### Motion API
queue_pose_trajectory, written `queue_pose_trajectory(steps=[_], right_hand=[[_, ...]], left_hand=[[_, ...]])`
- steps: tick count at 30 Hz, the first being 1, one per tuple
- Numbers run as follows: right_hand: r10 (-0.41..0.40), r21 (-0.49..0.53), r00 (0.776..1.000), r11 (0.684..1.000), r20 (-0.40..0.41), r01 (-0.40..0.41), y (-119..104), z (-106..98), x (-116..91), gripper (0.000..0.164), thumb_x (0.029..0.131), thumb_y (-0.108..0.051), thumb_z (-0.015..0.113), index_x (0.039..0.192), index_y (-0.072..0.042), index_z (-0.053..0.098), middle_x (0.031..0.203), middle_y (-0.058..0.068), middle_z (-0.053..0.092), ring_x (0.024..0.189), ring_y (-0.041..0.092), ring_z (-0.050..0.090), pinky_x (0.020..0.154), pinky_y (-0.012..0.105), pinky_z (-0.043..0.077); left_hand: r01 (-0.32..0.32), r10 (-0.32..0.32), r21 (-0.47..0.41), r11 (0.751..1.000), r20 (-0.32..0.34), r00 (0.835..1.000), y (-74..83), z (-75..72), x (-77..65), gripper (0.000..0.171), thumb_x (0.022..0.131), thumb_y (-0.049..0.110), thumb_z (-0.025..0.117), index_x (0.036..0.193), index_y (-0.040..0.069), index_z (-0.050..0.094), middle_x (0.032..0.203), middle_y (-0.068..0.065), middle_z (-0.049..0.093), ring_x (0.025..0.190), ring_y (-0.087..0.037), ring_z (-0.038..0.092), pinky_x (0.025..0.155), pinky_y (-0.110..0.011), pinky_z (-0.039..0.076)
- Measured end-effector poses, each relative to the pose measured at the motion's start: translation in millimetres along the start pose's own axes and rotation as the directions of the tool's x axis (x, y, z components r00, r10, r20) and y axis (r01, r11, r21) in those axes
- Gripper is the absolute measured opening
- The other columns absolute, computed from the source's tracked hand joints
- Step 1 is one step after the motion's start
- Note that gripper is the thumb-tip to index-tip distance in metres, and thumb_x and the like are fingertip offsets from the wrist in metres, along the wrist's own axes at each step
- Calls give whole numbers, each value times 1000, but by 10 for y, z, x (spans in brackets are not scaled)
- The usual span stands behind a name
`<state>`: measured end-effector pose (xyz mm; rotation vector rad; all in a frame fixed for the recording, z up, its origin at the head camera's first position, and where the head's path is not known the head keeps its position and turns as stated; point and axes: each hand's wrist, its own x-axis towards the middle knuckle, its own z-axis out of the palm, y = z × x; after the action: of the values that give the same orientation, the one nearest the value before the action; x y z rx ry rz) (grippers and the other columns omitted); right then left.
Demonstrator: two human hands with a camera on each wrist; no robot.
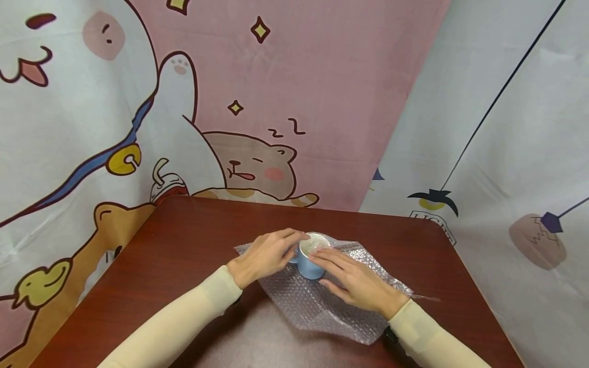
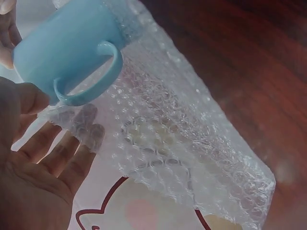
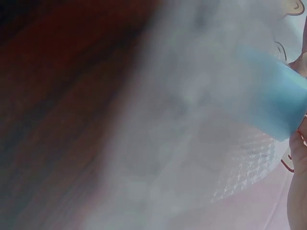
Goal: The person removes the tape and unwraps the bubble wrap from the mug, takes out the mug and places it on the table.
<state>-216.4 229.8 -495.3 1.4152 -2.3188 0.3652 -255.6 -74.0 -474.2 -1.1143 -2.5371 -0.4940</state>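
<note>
Mug (image 1: 310, 268) stands upright on bubble wrap (image 1: 317, 306), lower centre of frame; we touch its rim with left hand (image 1: 269, 251), loosely spread, and right hand (image 1: 356, 280), fingers extended, gripping nothing.

Btw L hand (image 1: 269, 255) & R hand (image 1: 359, 281): smooth glossy ceramic-look mug (image 1: 309, 268) | under: bumpy shiny plas. bubble wrap (image 1: 317, 306) | beyond: semi-gloss wd-look tabletop (image 1: 221, 225), matt cloth-look backdrop (image 1: 331, 102)

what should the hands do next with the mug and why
Probably fold the near part of the bubble wrap up against the blue mug: the mug stands upright on the sheet, and that part lies spread over the table. The left hand and right hand are close by, at the rim.
</note>
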Motion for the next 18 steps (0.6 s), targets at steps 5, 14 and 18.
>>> queue_pose_trajectory(steps=[5,14,18], right_hand=[[3,6,1000,1000,1,-3,3,9,-7,75,101,-21,92,169,-11,60,167,10,68,154,33,67,124,53,60],[0,12,1000,1000,0,0,3,9,-18,72,104,-22,90,169,-10,60,168,10,67,155,34,66,125,54,59],[0,9,1000,1000,4,0,3,10,-17,68,108,-25,86,169,-10,59,169,10,66,156,33,66,126,53,59]], left_hand=[[-49,51,58,997,-26,998,-9,-10,13,42,110,7,79,150,16,75,136,-2,84,83,-7,71,69,-22,61],[-70,71,123,990,2,997,-26,-24,41,45,108,13,84,152,16,75,139,-1,84,99,-10,82,82,-28,70],[-78,78,127,989,4,997,-26,-45,57,45,107,13,86,152,15,76,138,-1,84,103,-13,84,85,-29,71]])
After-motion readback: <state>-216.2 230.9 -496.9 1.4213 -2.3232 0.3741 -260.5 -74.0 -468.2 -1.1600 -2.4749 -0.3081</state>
